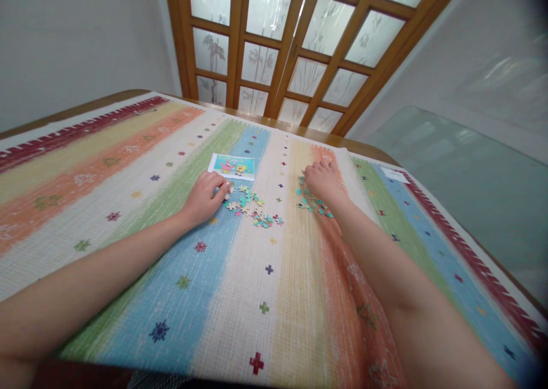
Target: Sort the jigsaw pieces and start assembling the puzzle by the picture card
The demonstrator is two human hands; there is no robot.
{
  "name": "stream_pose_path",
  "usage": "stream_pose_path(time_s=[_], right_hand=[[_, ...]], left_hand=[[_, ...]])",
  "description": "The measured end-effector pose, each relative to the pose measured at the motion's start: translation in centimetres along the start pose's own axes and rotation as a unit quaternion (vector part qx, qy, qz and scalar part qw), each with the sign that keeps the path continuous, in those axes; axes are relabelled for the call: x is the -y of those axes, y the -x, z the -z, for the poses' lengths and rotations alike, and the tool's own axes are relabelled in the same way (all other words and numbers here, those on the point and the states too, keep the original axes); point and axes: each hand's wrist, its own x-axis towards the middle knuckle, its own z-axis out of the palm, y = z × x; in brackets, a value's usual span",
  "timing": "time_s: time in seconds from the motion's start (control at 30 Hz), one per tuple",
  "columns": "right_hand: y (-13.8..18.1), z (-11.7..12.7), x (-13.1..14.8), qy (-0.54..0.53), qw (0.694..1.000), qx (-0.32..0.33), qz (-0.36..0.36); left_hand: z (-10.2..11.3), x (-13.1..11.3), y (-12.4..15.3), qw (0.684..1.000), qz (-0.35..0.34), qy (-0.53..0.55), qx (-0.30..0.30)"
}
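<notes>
My left hand (206, 196) rests on the cloth with curled fingers, its fingertips at the left edge of a loose pile of jigsaw puzzle pieces (252, 205). Whether a piece is between those fingertips I cannot make out. Over a second, smaller group of puzzle pieces (311, 202) is my right hand (322, 179), fingers bent down and closed; what they hold, if anything, is hidden. Some pieces show turquoise, yellow or pink faces, others pale backs. Just beyond my left hand lies a picture card (233, 167) with a pink and a yellow cartoon figure.
A striped tablecloth (240, 298) covers the table, with a fold near my right forearm. A white paper slip (394, 175) lies at the far right. Behind the table stand wood-framed glass doors (274, 41); a glass panel (466, 172) leans along the right side.
</notes>
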Motion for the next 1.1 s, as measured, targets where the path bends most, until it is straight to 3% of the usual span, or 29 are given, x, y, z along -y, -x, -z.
stream_pose_path(time_s=[0.13,0.27,0.5,0.67,0.9,1.1], right_hand=[[1.8,2.6,2.5,-0.012,0.999,-0.042,-0.007],[5.3,4.4,5.8,-0.138,0.987,-0.026,0.072],[9.7,3.3,9.8,-0.198,0.968,-0.031,0.152],[10.0,1.9,10.0,-0.217,0.963,-0.045,0.156],[10.3,1.1,9.6,-0.287,0.945,-0.057,0.144],[10.4,0.9,9.6,-0.291,0.944,-0.062,0.143]], left_hand=[[-0.1,0.0,0.0,1.000,0.009,-0.013,0.007],[-0.5,0.3,0.2,0.999,0.009,-0.045,0.023],[-1.5,-0.1,0.7,0.978,-0.024,-0.159,0.131],[-1.2,-1.2,0.6,0.956,-0.055,-0.210,0.198],[0.9,-1.7,1.7,0.944,-0.110,-0.229,0.208],[1.3,-0.9,2.2,0.952,-0.092,-0.217,0.197]])
